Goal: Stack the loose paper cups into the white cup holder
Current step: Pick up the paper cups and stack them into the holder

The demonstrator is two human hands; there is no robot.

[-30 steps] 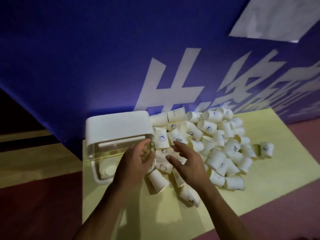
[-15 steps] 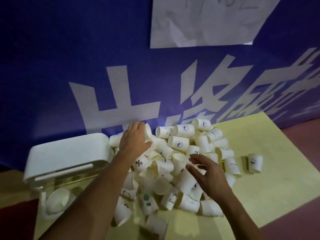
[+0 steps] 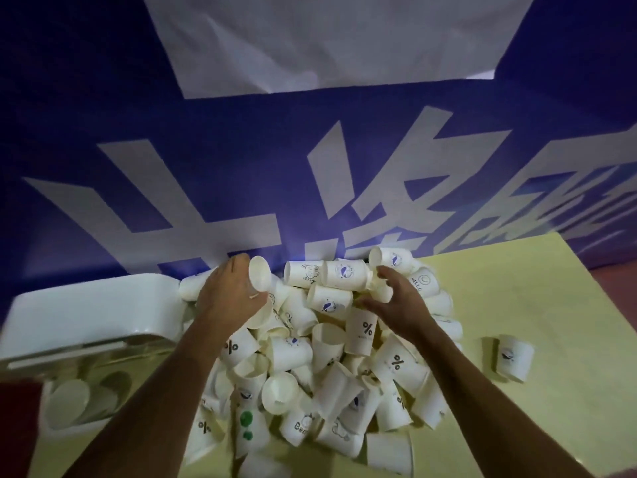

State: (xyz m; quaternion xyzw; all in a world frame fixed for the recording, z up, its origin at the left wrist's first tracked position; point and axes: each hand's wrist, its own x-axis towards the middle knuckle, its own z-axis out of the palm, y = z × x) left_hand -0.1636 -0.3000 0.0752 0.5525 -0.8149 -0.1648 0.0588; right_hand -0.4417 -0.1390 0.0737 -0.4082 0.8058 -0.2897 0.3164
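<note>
The heap of loose cups (image 3: 331, 381) sprawls over the yellow mat (image 3: 517, 288), tipped every way, so each probably has to be picked out singly. The white cup holder (image 3: 86, 312) sits just left of it, in easy reach, with some cups showing inside. At the heap's far edge the left grip (image 3: 229, 294) curls round one plain cup (image 3: 260, 277), mouth facing right. The right grip (image 3: 396, 305) arches half-open over a small cup (image 3: 381, 292); whether it pinches it I cannot tell. A blue banner (image 3: 103, 98) stands behind.
</note>
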